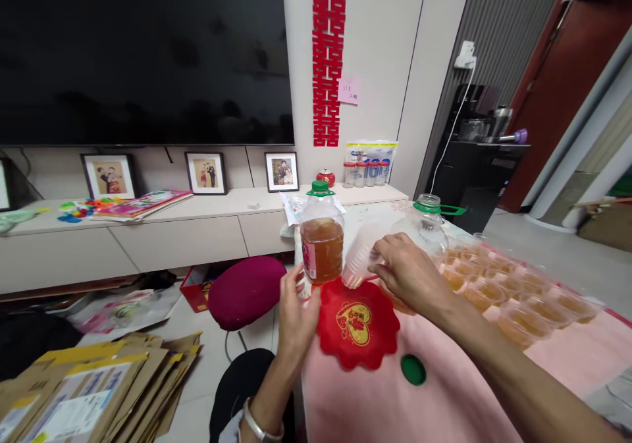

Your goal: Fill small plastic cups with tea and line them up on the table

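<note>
My right hand (405,270) grips a stack of clear plastic cups (362,253), tilted over a red scalloped plate (358,324) with a gold emblem. My left hand (295,306) is at that plate's left edge, fingers curled on the rim. Just behind stands a plastic bottle of amber liquid (322,240) with a green cap. A second, nearly empty bottle (423,227) with its green lid flipped open stands to the right. Several clear cups filled with amber liquid (513,298) sit in rows on the pink cloth (395,403).
A green lid (413,369) lies on the pink cloth. A magenta stool (245,291) stands by the table's left edge. Flattened cardboard boxes (93,384) pile on the floor. A low cabinet (148,232) with photo frames runs under a large TV (143,54).
</note>
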The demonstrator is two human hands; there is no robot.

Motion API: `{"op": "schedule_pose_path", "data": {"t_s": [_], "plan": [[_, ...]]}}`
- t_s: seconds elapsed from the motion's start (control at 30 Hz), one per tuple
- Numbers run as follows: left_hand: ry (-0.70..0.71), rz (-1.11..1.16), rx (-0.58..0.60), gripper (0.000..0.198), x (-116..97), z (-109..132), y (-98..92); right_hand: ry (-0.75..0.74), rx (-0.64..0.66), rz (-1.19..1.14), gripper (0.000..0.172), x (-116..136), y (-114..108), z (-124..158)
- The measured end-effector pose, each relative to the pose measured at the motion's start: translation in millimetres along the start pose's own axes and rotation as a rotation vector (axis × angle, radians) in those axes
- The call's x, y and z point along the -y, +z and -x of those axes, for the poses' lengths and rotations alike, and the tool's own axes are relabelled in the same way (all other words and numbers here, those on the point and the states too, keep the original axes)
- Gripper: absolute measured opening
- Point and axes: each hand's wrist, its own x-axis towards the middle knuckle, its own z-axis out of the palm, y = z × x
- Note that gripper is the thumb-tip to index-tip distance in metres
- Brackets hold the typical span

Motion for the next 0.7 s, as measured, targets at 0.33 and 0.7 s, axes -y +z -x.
{"op": "schedule_pose_path", "data": {"t_s": [0.33, 0.7], "plan": [[-0.312, 0.036, -0.203, 0.062, 99, 9, -47.4, 0.237, 0.133, 0.294, 0.019, 18, 45, -44], [-0.42, 0.108, -0.107, 0.064, 110, 11, -52.1, 0.271, 0.266, 0.266, 0.033, 18, 67, -58]]}}
